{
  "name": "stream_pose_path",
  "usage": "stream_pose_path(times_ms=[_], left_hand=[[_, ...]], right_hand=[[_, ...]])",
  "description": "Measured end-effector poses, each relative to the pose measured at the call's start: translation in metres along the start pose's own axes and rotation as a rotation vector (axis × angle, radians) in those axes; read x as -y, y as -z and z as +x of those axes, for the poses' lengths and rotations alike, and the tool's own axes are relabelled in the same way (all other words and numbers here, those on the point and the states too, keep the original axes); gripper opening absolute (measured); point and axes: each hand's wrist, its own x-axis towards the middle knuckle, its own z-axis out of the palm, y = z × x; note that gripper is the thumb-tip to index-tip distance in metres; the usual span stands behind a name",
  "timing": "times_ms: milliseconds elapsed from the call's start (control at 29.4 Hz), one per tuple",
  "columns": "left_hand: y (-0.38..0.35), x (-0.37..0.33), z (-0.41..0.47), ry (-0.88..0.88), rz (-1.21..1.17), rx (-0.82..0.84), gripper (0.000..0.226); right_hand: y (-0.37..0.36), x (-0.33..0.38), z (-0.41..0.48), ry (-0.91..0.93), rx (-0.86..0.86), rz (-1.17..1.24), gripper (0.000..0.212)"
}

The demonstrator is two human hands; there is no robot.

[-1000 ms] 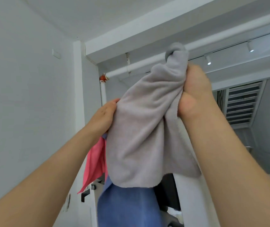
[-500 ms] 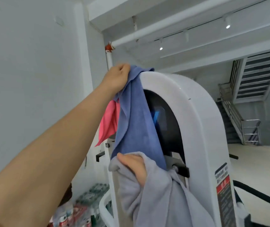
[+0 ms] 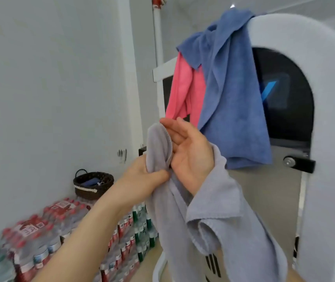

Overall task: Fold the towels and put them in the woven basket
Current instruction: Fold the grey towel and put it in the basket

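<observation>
- Grey towel [image 3: 213, 231] is held up in front of the machine [image 3: 325, 119], gripped at a bunched fold by the left hand [image 3: 144, 176], fingers curled.
- Right hand [image 3: 191, 151] is kept flat, fingers straight, touching the fold; the towel is draped over its wrist.
- Blue towel [image 3: 233, 98] and pink towel [image 3: 185, 92] are hung over the machine.
- Basket [image 3: 93, 185] is seen on bottle packs [image 3: 40, 241], well apart.
</observation>
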Motion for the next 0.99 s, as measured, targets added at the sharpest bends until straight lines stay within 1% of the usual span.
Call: stream_pose_path(times_ms=[34,68,102,136,170,204,238,272,306,340,374,408,476,510,544,612,680,714,748,782,816,850,884,918,952,986], left_hand=[[0.012,0.011,0.0,0.034,0.019,-0.098,0.013],[0.028,0.022,-0.003,0.079,-0.019,-0.167,0.01],[0.043,0.029,-0.005,0.122,-0.093,-0.221,0.01],[0.058,0.032,-0.007,0.137,-0.176,-0.247,0.012],[0.073,0.036,-0.009,0.126,-0.24,-0.256,0.011],[0.088,0.039,-0.012,0.108,-0.28,-0.259,0.009],[0.105,0.047,-0.013,0.092,-0.308,-0.273,0.009],[0.122,0.056,-0.017,0.083,-0.327,-0.286,0.008],[0.139,0.068,-0.019,0.079,-0.326,-0.296,0.005],[0.158,0.08,-0.02,0.087,-0.279,-0.308,0.004],[0.175,0.094,-0.022,0.088,-0.143,-0.324,0.008],[0.192,0.109,-0.024,0.076,0.072,-0.348,0.014],[0.222,0.137,-0.032,0.044,0.506,-0.451,0.024],[0.236,0.15,-0.037,0.02,0.637,-0.515,0.028],[0.252,0.163,-0.044,0.009,0.697,-0.57,0.03],[0.28,0.187,-0.053,0.036,0.722,-0.626,0.028],[0.3,0.205,-0.062,0.142,0.631,-0.57,0.024],[0.306,0.211,-0.066,0.186,0.529,-0.51,0.027],[0.31,0.214,-0.069,0.225,0.409,-0.433,0.031],[0.312,0.215,-0.073,0.254,0.316,-0.345,0.033],[0.314,0.218,-0.077,0.259,0.269,-0.245,0.031],[0.316,0.222,-0.078,0.231,0.253,-0.154,0.026],[0.318,0.23,-0.079,0.186,0.267,-0.091,0.024],[0.321,0.237,-0.08,0.142,0.319,-0.057,0.025],[0.326,0.247,-0.081,0.114,0.419,-0.054,0.025],[0.333,0.259,-0.082,0.111,0.545,-0.077,0.023]], right_hand=[[-0.005,-0.011,0.001,0.004,-0.008,0.007,0.02],[-0.014,-0.024,0.001,0.025,-0.012,-0.011,0.019],[-0.018,-0.037,0.004,0.07,-0.018,-0.081,0.018],[-0.019,-0.049,0.007,0.121,-0.029,-0.23,0.018],[-0.021,-0.061,0.009,0.134,0.01,-0.442,0.023],[-0.024,-0.076,0.01,0.086,0.082,-0.634,0.033],[-0.028,-0.092,0.011,-0.023,0.175,-0.747,0.043],[-0.032,-0.11,0.01,-0.159,0.252,-0.751,0.047],[-0.037,-0.129,0.01,-0.265,0.287,-0.694,0.043],[-0.044,-0.148,0.01,-0.304,0.269,-0.614,0.034],[-0.052,-0.165,0.013,-0.289,0.209,-0.552,0.026],[-0.06,-0.181,0.016,-0.269,0.154,-0.509,0.024],[-0.074,-0.205,0.023,-0.272,0.123,-0.439,0.023],[-0.08,-0.214,0.027,-0.295,0.134,-0.447,0.021],[-0.086,-0.227,0.031,-0.327,0.129,-0.488,0.02],[-0.091,-0.252,0.041,-0.345,0.032,-0.709,0.016],[-0.094,-0.278,0.053,-0.257,-0.096,-1.026,0.009],[-0.096,-0.289,0.056,-0.207,-0.099,-1.168,0.009],[-0.101,-0.298,0.057,-0.181,-0.031,-1.256,0.015],[-0.107,-0.306,0.056,-0.186,0.11,-1.265,0.029],[-0.114,-0.317,0.055,-0.215,0.29,-1.185,0.044],[-0.124,-0.328,0.053,-0.261,0.465,-1.058,0.054],[-0.133,-0.343,0.051,-0.321,0.6,-0.912,0.057],[-0.137,-0.361,0.05,-0.372,0.658,-0.797,0.053],[-0.139,-0.378,0.052,-0.401,0.639,-0.749,0.047],[-0.14,-0.394,0.057,-0.41,0.591,-0.748,0.04]])
